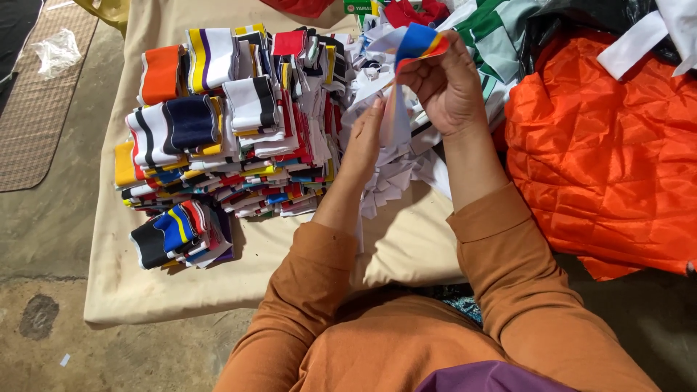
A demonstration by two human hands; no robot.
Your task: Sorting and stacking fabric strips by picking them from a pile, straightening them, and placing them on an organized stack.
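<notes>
Left of centre on the cream cloth, a big stack of folded striped bands looks finished; left hand pinches white fabric, right hand grips a blue-orange band; loose white scraps remain, orange quilted fabric beside.

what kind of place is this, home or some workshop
Probably a small garment workshop, with work done on the floor. Stacks of striped knit cuffs lie on a cream cloth, beside orange quilted fabric; the right hand holds a striped fabric piece.

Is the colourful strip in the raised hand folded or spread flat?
Folded: the strip bends over itself where the right hand pinches it.
</notes>
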